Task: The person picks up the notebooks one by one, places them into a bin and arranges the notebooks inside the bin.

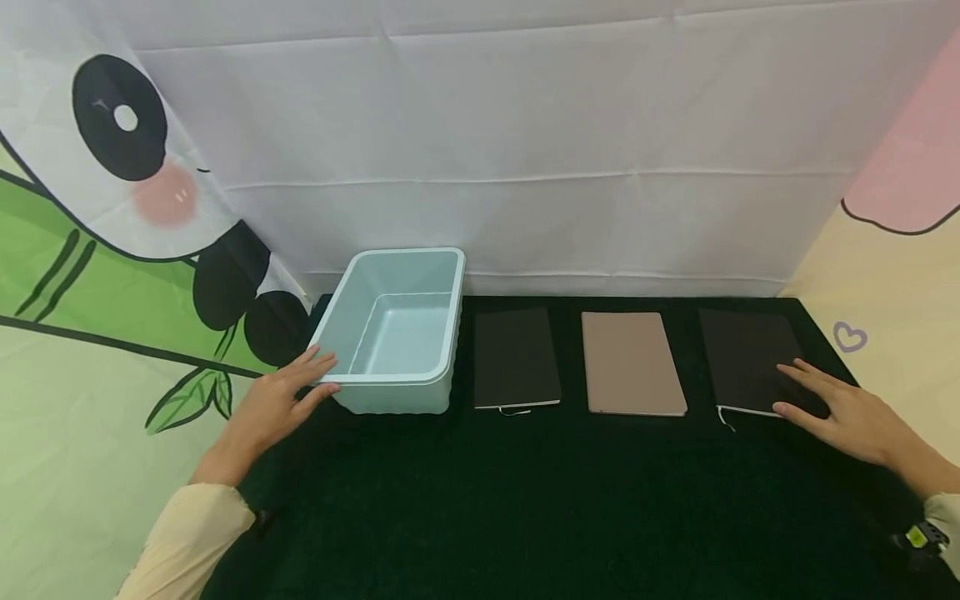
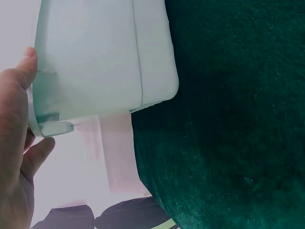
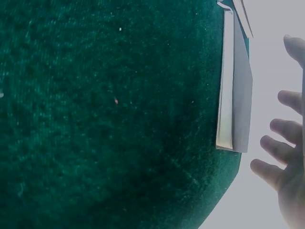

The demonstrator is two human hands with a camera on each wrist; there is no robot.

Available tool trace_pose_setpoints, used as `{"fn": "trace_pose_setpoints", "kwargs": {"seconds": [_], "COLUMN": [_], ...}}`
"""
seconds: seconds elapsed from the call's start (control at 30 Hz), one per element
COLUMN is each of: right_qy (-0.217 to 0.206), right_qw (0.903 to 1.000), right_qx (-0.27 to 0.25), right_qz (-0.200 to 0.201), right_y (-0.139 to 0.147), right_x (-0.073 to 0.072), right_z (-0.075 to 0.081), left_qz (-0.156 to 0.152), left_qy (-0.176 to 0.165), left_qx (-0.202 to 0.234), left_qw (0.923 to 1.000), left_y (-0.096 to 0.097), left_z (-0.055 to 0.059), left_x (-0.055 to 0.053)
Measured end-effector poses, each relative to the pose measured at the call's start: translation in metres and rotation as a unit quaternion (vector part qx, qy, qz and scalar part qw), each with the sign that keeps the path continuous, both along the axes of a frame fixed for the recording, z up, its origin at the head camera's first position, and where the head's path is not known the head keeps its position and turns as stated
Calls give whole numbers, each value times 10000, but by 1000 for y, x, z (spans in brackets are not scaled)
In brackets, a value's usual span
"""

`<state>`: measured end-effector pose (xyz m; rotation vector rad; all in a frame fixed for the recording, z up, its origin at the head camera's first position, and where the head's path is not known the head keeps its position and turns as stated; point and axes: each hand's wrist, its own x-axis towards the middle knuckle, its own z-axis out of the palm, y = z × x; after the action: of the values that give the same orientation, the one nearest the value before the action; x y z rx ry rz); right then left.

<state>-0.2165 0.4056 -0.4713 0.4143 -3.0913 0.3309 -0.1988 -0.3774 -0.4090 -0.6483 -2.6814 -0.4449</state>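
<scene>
A pale blue plastic bin (image 1: 393, 375) stands upright at the left of the dark green table. My left hand (image 1: 281, 404) rests at its near left corner, with fingers laid over the rim and thumb along the front. In the left wrist view, the hand (image 2: 16, 138) straddles the bin's corner (image 2: 95, 57). My right hand (image 1: 847, 412) is spread over the near right corner of a black notebook (image 1: 750, 354), overlapping it in the head view. The right wrist view has this hand (image 3: 286, 143) with loose, separated fingers above the notebook (image 3: 242, 95), holding nothing.
A second black notebook (image 1: 516, 358) with a white ribbon lies just right of the bin. Between the two black ones is a beige notebook (image 1: 632, 362). A white cloth backdrop (image 1: 525, 125) rises behind the green tablecloth (image 1: 555, 508); printed cloth (image 1: 97, 433) hangs at the left.
</scene>
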Motion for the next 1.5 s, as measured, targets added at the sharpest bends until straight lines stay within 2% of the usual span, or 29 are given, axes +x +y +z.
{"fn": "trace_pose_setpoints", "kwargs": {"seconds": [0.13,0.33,0.57,1.03,1.3,1.5], "right_qy": [-27,-131,-223,-587,-395,-408], "right_qw": [9999,9994,9980,9953,9957,9927], "right_qx": [-134,-305,-591,-582,-497,-746], "right_qz": [-74,-91,-9,-504,-669,-859], "right_y": [3,8,14,25,26,25], "right_x": [-3,-9,-12,-12,-12,-9], "right_z": [-2,-8,-16,-25,-29,-30], "left_qz": [-146,-347,-480,-594,-437,-486], "left_qy": [397,922,855,804,787,758], "left_qx": [193,441,779,893,916,941], "left_qw": [9989,9942,9921,9910,9917,9915], "left_y": [-1,-7,-10,-5,-3,-3], "left_z": [-1,-2,-1,-1,-4,-6], "left_x": [-1,3,5,-1,-3,-6]}}
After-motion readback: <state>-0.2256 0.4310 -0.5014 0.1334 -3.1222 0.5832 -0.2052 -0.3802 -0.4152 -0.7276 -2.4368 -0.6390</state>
